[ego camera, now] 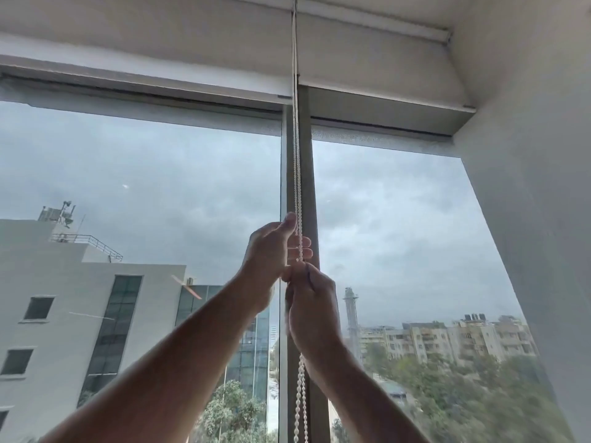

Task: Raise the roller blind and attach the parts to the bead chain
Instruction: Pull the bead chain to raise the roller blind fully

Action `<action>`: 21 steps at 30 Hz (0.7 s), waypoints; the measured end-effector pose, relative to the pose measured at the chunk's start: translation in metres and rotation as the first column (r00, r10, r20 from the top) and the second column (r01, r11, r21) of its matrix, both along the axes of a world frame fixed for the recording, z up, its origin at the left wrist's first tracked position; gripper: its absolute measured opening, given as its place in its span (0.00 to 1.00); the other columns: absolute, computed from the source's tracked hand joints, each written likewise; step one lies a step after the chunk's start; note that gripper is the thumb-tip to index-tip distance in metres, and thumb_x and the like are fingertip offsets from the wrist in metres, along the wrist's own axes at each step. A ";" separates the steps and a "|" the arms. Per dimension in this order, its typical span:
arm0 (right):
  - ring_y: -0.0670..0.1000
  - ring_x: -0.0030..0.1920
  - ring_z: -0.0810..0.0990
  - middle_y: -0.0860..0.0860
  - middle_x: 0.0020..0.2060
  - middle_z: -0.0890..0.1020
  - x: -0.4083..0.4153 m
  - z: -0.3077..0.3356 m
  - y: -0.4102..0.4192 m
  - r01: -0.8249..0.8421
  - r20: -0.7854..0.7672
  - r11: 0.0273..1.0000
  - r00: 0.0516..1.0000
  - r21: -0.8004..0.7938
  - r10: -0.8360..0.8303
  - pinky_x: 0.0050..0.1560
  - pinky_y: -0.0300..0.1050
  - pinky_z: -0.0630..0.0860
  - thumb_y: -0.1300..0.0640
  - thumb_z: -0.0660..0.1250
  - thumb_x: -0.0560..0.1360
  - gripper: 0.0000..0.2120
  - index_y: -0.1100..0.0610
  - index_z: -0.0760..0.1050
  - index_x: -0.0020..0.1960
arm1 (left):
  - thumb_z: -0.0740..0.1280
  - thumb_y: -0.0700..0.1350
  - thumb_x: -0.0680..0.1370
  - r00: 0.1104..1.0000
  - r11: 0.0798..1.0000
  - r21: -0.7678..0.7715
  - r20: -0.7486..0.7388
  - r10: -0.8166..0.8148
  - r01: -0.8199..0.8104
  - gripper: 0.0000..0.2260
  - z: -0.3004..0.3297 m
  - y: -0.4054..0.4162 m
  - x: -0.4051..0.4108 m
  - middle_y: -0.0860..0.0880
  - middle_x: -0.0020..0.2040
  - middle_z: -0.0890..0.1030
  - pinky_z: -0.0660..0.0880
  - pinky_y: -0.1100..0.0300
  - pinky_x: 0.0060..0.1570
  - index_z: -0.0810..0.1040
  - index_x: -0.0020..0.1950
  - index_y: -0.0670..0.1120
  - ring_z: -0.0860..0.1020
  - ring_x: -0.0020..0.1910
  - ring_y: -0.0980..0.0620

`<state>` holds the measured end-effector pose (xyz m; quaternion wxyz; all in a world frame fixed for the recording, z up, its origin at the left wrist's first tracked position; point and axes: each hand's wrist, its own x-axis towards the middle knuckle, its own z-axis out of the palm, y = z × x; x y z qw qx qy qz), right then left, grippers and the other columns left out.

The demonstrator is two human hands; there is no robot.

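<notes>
we have both hands closed on the white bead chain [298, 187] before the window's centre post [309, 193]: our left hand [271, 251] grips above, our right hand [311, 302] just below, touching it. the roller blind [377, 70] sits rolled high at the window top.

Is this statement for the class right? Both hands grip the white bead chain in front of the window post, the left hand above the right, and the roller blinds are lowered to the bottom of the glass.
Not quite. The head view shows the roller blinds raised near the top, leaving the glass clear. The rest stands: the left hand grips the bead chain above the right hand, at the window post.
</notes>
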<state>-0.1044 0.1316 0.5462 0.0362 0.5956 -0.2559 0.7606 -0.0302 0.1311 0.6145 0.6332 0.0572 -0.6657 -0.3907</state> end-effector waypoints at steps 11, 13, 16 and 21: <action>0.43 0.18 0.60 0.45 0.20 0.65 -0.023 -0.016 -0.004 -0.324 -0.017 0.940 0.945 0.112 0.328 0.20 0.32 0.58 0.53 0.56 0.84 0.26 0.50 0.70 0.27 | 0.56 0.33 0.76 0.983 0.995 -0.007 -0.159 0.094 -0.096 0.17 0.006 0.014 -0.029 0.55 0.23 0.68 0.59 0.62 0.26 0.77 0.33 0.48 0.63 0.22 0.54; 0.46 0.19 0.64 0.49 0.21 0.67 -0.030 -0.007 -0.001 -0.325 0.010 0.933 0.945 0.154 0.328 0.20 0.34 0.63 0.42 0.55 0.82 0.27 0.50 0.73 0.28 | 0.57 0.34 0.74 0.976 0.986 -0.031 -0.154 0.157 -0.163 0.16 -0.002 0.015 -0.031 0.56 0.23 0.69 0.62 0.63 0.26 0.78 0.33 0.48 0.67 0.22 0.55; 0.48 0.23 0.74 0.51 0.23 0.74 -0.039 0.017 0.003 -0.255 0.101 0.949 0.966 0.185 0.240 0.22 0.35 0.69 0.34 0.51 0.79 0.30 0.54 0.78 0.36 | 0.58 0.38 0.75 0.972 0.976 -0.077 -0.134 0.192 -0.203 0.13 -0.023 0.013 -0.038 0.55 0.22 0.73 0.69 0.62 0.26 0.78 0.35 0.47 0.74 0.22 0.57; 0.48 0.25 0.76 0.52 0.27 0.76 -0.044 0.070 0.021 -0.269 0.169 0.944 0.956 0.188 0.239 0.26 0.40 0.74 0.39 0.56 0.81 0.25 0.60 0.78 0.48 | 0.60 0.42 0.79 0.961 0.959 -0.163 -0.185 0.203 -0.234 0.16 -0.058 -0.005 -0.046 0.52 0.29 0.79 0.68 0.62 0.31 0.80 0.34 0.48 0.72 0.30 0.57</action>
